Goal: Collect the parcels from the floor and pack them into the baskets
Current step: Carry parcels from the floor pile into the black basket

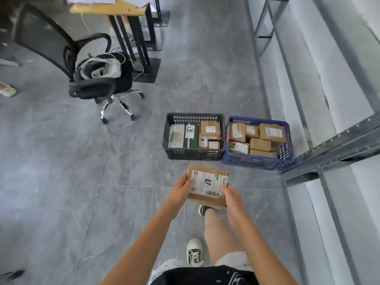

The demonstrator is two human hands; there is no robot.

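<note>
Grey tiled floor (61, 161) ahead, and we carry one cardboard parcel (207, 187) toward two nearly full baskets.
Our left hand (181, 189) and right hand (231, 195) grip its opposite sides, above the floor, short of the black basket (194, 155). We should keep it level and aim for the blue basket (253, 160), whose right corner looks freest, minding the metal shelving (308, 159) just beside.
</note>
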